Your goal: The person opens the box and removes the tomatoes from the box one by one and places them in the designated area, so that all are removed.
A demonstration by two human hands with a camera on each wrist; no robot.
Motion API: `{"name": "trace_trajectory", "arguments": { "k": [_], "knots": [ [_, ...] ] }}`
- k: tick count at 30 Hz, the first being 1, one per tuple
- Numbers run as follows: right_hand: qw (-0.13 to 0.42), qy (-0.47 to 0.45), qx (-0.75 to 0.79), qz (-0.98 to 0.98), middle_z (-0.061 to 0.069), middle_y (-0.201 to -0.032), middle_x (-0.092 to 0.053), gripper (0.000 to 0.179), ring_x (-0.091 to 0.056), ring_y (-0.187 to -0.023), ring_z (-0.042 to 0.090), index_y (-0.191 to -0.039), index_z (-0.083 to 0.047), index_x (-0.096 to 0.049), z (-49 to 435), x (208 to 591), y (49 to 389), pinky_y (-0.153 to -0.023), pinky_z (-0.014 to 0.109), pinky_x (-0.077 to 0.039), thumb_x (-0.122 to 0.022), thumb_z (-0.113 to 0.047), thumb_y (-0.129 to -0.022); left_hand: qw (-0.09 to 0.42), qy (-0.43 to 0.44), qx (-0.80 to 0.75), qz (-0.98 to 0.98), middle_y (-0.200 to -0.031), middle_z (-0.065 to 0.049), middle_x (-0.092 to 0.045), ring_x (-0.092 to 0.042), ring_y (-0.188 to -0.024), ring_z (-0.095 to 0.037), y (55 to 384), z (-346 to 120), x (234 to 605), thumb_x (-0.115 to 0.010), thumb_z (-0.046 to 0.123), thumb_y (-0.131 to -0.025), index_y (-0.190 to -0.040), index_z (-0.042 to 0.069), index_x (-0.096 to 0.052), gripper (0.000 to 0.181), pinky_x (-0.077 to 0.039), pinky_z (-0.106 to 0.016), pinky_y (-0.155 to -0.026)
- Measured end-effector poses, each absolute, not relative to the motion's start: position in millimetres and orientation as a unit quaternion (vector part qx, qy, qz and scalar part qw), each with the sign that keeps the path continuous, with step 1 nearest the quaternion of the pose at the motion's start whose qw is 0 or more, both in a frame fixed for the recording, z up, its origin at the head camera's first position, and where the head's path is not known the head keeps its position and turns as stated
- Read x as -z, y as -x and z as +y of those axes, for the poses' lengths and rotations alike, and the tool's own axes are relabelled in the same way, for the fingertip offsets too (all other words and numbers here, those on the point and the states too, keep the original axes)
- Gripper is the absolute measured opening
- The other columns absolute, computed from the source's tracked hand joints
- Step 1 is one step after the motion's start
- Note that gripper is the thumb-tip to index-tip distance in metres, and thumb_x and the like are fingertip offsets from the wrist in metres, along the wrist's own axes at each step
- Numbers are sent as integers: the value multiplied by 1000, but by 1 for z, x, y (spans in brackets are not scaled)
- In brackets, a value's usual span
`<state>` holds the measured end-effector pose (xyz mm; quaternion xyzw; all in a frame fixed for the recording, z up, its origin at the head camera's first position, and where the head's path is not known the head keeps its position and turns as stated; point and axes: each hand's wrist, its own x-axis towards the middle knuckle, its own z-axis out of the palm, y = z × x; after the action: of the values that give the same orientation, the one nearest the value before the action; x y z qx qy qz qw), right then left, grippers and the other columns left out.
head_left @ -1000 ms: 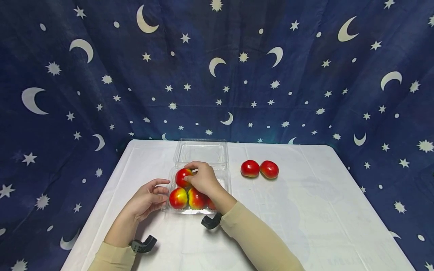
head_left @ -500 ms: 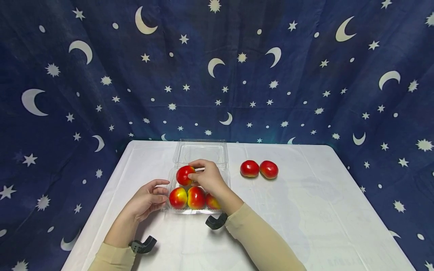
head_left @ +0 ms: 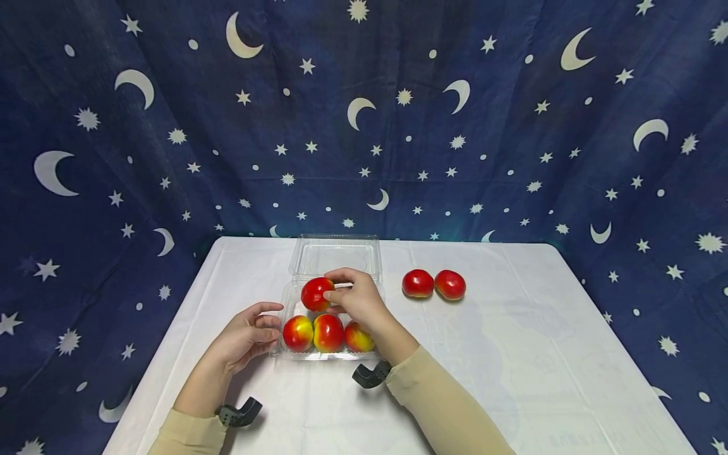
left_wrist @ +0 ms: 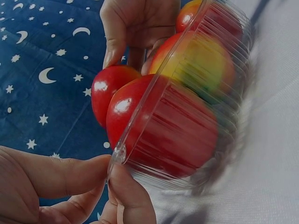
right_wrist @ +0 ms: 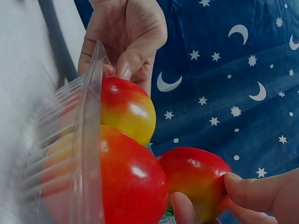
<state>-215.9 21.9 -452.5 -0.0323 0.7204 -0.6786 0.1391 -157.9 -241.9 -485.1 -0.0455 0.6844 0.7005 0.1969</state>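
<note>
My right hand [head_left: 362, 300] pinches a glossy red-and-yellow, apple-like fruit [head_left: 316, 294] between thumb and fingers, over the rear half of a clear plastic clamshell container [head_left: 291, 303]. In the right wrist view this fruit [right_wrist: 194, 177] shows red above and yellow below. Three similar fruits [head_left: 328, 333] sit in a row along the container's near side. At the container's left side is my left hand [head_left: 244, 335]; its thumb and finger [left_wrist: 131, 191] pinch the rim at the corner, as the left wrist view shows.
Two more red fruits [head_left: 418, 284] lie side by side on the white table [head_left: 483, 366], right of the container. The container's lid [head_left: 338, 256] lies folded back behind it. A dark blue curtain [head_left: 364, 145] with moons and stars hangs beyond the table.
My right hand has shifted right with its fruit, away from the container's rear left corner. The rightmost fruit of the near row has come into view. My left hand stays in place.
</note>
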Motion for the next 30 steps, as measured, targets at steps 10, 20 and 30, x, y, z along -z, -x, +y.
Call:
{"name": "trace_trajectory", "arguments": {
  "k": [10, 20, 30],
  "knots": [
    [141, 36, 698, 701, 17, -133, -67, 37, -80, -98, 23, -131, -9, -73, 37, 454, 215, -84, 47, -67, -78, -4, -95, 195, 44, -704, 681, -101, 0, -67, -68, -78, -12, 158, -242, 485, -66, -3, -96, -155, -2, -39, 65, -64, -23, -77],
    [139, 25, 713, 687, 18, -137, -65, 40, -80, -97, 23, -134, -8, -72, 55, 454, 212, -82, 44, -67, -78, -4, -95, 191, 47, -702, 684, -101, 0, -67, -68, -77, -12, 158, -241, 487, -66, -4, -95, -154, -1, -40, 64, -64, -23, -75],
    [131, 17, 714, 688, 18, -138, -66, 40, -80, -98, 23, -134, -9, -72, 72, 452, 209, -79, 41, -68, -78, -4, -95, 192, 43, -704, 683, -101, 0, -66, -68, -77, -12, 159, -242, 488, -66, -4, -96, -155, -2, -38, 65, -64, -23, -75]
  ]
}}
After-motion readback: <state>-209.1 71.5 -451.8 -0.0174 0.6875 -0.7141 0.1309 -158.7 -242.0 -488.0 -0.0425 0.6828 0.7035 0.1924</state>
